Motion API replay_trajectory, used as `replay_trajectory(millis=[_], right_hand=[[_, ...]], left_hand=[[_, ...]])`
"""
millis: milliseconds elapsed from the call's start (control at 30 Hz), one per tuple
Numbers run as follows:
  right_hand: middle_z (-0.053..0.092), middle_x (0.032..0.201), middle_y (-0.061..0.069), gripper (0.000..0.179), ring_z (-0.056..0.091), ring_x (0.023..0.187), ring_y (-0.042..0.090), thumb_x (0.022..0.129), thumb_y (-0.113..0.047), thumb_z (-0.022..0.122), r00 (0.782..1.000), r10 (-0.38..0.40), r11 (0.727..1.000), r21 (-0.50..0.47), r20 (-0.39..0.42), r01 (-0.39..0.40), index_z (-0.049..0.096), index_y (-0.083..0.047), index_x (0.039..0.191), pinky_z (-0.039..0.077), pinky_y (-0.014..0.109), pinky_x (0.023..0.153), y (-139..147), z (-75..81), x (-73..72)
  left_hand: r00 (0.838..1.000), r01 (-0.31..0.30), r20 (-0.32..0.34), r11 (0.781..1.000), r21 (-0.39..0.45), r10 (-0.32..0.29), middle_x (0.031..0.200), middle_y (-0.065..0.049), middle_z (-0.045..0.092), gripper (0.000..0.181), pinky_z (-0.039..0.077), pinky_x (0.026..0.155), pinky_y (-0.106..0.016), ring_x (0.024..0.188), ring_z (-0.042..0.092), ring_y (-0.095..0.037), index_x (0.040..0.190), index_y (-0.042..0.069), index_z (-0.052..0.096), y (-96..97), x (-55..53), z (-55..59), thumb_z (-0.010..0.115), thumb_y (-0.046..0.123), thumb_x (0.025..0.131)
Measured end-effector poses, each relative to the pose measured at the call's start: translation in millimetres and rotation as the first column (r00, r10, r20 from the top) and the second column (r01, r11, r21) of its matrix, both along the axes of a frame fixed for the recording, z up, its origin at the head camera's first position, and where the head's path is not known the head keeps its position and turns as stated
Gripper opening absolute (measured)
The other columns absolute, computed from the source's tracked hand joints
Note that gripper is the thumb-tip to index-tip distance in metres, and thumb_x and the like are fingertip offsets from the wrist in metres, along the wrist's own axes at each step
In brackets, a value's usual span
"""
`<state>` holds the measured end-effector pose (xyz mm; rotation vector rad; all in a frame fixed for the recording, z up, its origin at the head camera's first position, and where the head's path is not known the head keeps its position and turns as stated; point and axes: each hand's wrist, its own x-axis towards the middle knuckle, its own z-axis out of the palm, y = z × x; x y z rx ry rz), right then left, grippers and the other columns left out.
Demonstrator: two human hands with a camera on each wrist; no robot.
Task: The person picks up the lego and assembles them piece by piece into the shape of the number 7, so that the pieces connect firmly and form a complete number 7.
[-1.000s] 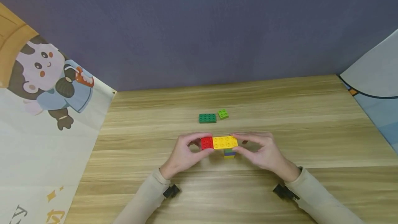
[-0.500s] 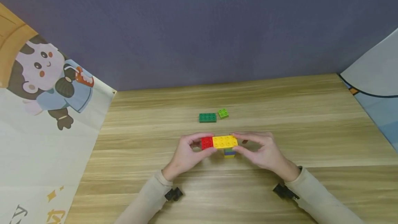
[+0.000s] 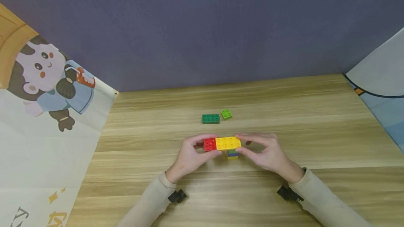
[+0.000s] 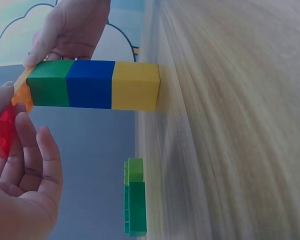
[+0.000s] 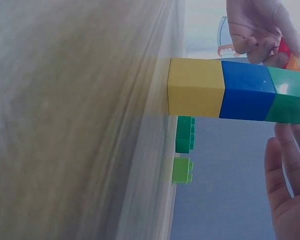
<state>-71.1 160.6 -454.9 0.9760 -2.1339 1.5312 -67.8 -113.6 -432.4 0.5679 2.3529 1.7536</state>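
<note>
A stack of yellow (image 4: 136, 86), blue (image 4: 91, 84) and green (image 4: 50, 83) toy building bricks stands upright on the table. On top lies a long yellow brick (image 3: 228, 143), reaching out to the left over the table. At its left end sits a red brick (image 3: 209, 144). My left hand (image 3: 190, 155) holds the red brick between thumb and fingers, the thumb along its near side. My right hand (image 3: 265, 151) pinches the right end of the long yellow brick, above the stack. In the head view, the long brick and right thumb hide most of the stack.
Behind the stack, a dark green brick (image 3: 210, 118) and a small lime green brick (image 3: 226, 114) lie studs up on the wooden table (image 3: 151, 115). A dark partition (image 3: 202, 31) rises along the back edge. Printed panels (image 3: 47, 143) flank the table.
My left hand has shifted slightly to the right, its thumb sliding along toward the yellow brick. The right hand and the bricks stay almost where they were.
</note>
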Motion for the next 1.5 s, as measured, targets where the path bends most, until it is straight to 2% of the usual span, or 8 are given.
replay_trajectory(millis=[300, 467, 833, 1033, 1100, 1267, 1367, 1500], right_hand=[[0.081, 0.113, 0.018, 0.049, 0.077, 0.102, 0.006, 0.069, 0.012, 0.091, 0.999, -0.014, 1.0, 0.015, 0.047, 0.014, 0.081, -0.003, 0.115, 0.062, 0.021, 0.077, 0, 2.7, 2.3], [0.081, 0.114, 0.016, 0.049, 0.078, 0.098, 0.007, 0.07, 0.012, 0.091, 0.997, -0.03, 0.999, 0.037, 0.074, 0.027, 0.081, -0.004, 0.115, 0.063, 0.025, 0.072, 2, 1.3, 4.4], [0.082, 0.113, 0.01, 0.043, 0.075, 0.092, 0.008, 0.077, 0.004, 0.091, 0.987, -0.022, 0.996, 0.085, 0.159, 0.008, 0.081, -0.009, 0.117, 0.064, 0.03, 0.072, 4, 11.4, 4.2], [0.081, 0.117, 0.009, 0.036, 0.074, 0.096, 0.008, 0.087, 0.006, 0.083, 0.974, 0.0, 0.995, 0.098, 0.227, -0.022, 0.08, -0.009, 0.119, 0.063, 0.028, 0.077, 9, 15.5, 0.4], [0.081, 0.118, 0.009, 0.032, 0.074, 0.098, 0.007, 0.091, 0.005, 0.079, 0.966, -0.024, 0.995, 0.102, 0.256, -0.002, 0.079, -0.008, 0.12, 0.063, 0.026, 0.079, 10, 16.6, -2.2], [0.081, 0.119, 0.009, 0.026, 0.073, 0.098, 0.003, 0.099, -0.002, 0.072, 0.945, -0.142, 0.984, 0.143, 0.293, 0.104, 0.077, -0.008, 0.124, 0.062, 0.023, 0.08, 10, 19.5, -12.7], [0.081, 0.118, 0.009, 0.024, 0.074, 0.096, 0.009, 0.1, -0.007, 0.073, 0.931, -0.19, 0.973, 0.185, 0.313, 0.137, 0.078, -0.009, 0.123, 0.062, 0.022, 0.079, 10, 20.1, -20.4], [0.08, 0.119, 0.009, 0.024, 0.076, 0.098, 0.02, 0.1, -0.013, 0.075, 0.909, -0.215, 0.96, 0.249, 0.357, 0.13, 0.078, -0.009, 0.124, 0.063, 0.025, 0.081, 9, 18.7, -29.2]], left_hand=[[1.0, -0.002, -0.008, 1.0, -0.017, 0.001, 0.119, -0.01, 0.08, 0.04, 0.061, 0.085, -0.027, 0.094, 0.07, -0.005, 0.126, 0.004, 0.076, 0.6, -0.1, 0.0, 0.087, 0.011, 0.088], [1.0, 0.001, 0.007, 1.0, -0.012, -0.001, 0.119, -0.009, 0.08, 0.04, 0.06, 0.087, -0.028, 0.094, 0.071, -0.006, 0.126, 0.006, 0.077, 0.6, 0.1, -0.1, 0.087, 0.011, 0.088], [1.0, 0.0, 0.025, 1.0, 0.012, 0.0, 0.119, -0.012, 0.08, 0.04, 0.062, 0.088, -0.029, 0.096, 0.072, -0.006, 0.126, 0.004, 0.076, 0.3, 0.6, 0.0, 0.087, 0.009, 0.088], [0.999, 0.005, 0.039, 1.0, 0.016, -0.006, 0.119, -0.012, 0.08, 0.041, 0.063, 0.088, -0.032, 0.096, 0.072, -0.006, 0.127, 0.004, 0.076, 0.8, -0.5, -0.6, 0.087, 0.009, 0.088], [0.999, 0.003, 0.047, 1.0, 0.015, -0.004, 0.119, -0.012, 0.08, 0.041, 0.063, 0.088, -0.033, 0.096, 0.072, -0.006, 0.127, 0.004, 0.076, 0.8, -0.6, -0.6, 0.087, 0.009, 0.088], [0.998, -0.006, 0.055, 1.0, 0.015, 0.005, 0.119, -0.012, 0.08, 0.041, 0.063, 0.087, -0.033, 0.095, 0.072, -0.005, 0.126, 0.003, 0.076, 0.6, -0.3, -0.2, 0.087, 0.009, 0.088], [0.998, -0.009, 0.058, 1.0, 0.015, 0.009, 0.119, -0.013, 0.08, 0.041, 0.063, 0.087, -0.033, 0.095, 0.072, -0.005, 0.126, 0.003, 0.076, 0.7, 0.1, 0.2, 0.087, 0.009, 0.088], [0.998, -0.011, 0.064, 1.0, 0.01, 0.01, 0.12, -0.012, 0.079, 0.041, 0.063, 0.087, -0.034, 0.096, 0.072, -0.005, 0.128, 0.004, 0.075, 1.1, 0.2, 0.7, 0.086, 0.009, 0.088]])
